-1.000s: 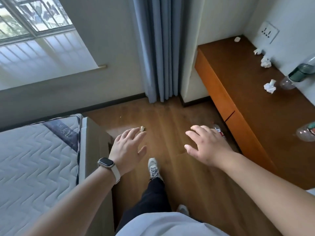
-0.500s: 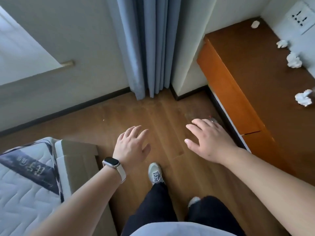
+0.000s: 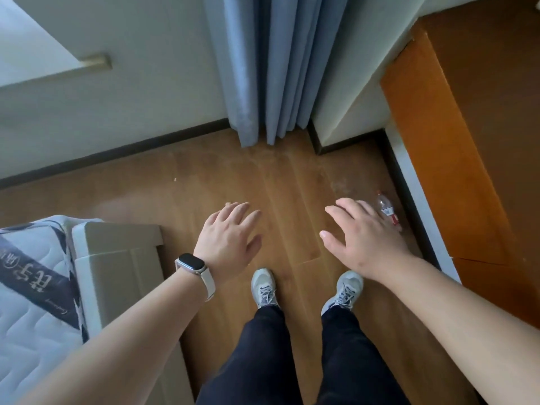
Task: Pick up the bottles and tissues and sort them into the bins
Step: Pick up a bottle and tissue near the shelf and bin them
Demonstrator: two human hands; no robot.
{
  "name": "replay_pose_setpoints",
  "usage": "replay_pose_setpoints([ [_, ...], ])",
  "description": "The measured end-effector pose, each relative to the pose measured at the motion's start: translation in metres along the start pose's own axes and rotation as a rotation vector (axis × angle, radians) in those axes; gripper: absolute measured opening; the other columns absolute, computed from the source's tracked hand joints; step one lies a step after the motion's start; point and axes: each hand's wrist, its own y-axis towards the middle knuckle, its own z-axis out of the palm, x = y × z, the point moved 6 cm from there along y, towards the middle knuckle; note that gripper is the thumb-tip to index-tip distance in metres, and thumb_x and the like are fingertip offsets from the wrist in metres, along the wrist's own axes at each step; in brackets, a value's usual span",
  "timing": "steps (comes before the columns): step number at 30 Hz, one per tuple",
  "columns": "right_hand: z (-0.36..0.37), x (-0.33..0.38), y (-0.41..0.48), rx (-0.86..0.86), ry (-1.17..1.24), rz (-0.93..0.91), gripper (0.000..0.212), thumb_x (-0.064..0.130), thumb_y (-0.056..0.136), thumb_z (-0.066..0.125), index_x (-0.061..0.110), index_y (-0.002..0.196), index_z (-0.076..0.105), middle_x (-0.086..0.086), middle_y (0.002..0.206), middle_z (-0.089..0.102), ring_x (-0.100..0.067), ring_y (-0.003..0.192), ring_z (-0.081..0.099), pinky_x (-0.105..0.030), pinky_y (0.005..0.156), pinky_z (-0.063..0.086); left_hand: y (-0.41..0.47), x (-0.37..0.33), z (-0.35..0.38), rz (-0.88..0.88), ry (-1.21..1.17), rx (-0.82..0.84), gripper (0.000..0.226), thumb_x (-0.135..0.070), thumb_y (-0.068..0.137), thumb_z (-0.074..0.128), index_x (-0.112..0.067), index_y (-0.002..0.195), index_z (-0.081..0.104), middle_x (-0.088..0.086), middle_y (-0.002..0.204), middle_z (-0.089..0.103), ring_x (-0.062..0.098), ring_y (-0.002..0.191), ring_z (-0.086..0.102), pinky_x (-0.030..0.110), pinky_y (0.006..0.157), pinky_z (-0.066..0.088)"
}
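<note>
Head view: you are standing on the wooden floor (image 3: 292, 176) with a blue curtain (image 3: 263, 68) hanging straight ahead. The orange cabinet (image 3: 455, 171) runs along your right, and the mattress (image 3: 26, 311) and its beige bed frame (image 3: 117, 258) close in on your left. The bottle (image 3: 386, 208), clear with a red label, lies on the floor just beside the cabinet's dark base, its lower end hidden behind your right hand (image 3: 365, 238). A small pale scrap (image 3: 228, 204), too small to identify, lies past your left fingertips.

Both forearms reach forward, palms down, above your shoes (image 3: 264, 287). Your left hand (image 3: 230, 238), watch (image 3: 191, 264) at the wrist, has its fingers straight and slightly apart, holding nothing. Your right hand's fingers are spread and relaxed, also holding nothing.
</note>
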Motion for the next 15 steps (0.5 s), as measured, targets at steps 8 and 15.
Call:
replay_pose_setpoints([
  [8, 0.135, -0.051, 0.112, -0.012, 0.090, -0.042, 0.066, 0.059, 0.085, 0.025, 0.022, 0.133, 0.048, 0.000, 0.141, 0.044, -0.024, 0.128, 0.038, -0.045, 0.099, 0.035, 0.051, 0.032, 0.159, -0.104, 0.020, 0.044, 0.049, -0.047, 0.091, 0.055, -0.024, 0.133, 0.052, 0.006, 0.141, 0.053, 0.030, 0.131, 0.047, 0.047, 0.099, 0.044],
  [15, 0.277, -0.088, 0.219, 0.024, 0.049, -0.140, 0.063, 0.059, 0.088, 0.027, 0.024, 0.138, 0.042, 0.002, 0.145, 0.037, -0.023, 0.132, 0.032, -0.046, 0.105, 0.030, 0.111, 0.108, 0.328, -0.145, 0.147, 0.093, 0.049, -0.049, 0.091, 0.050, -0.019, 0.130, 0.055, 0.011, 0.135, 0.056, 0.034, 0.123, 0.051, 0.047, 0.091, 0.045],
])
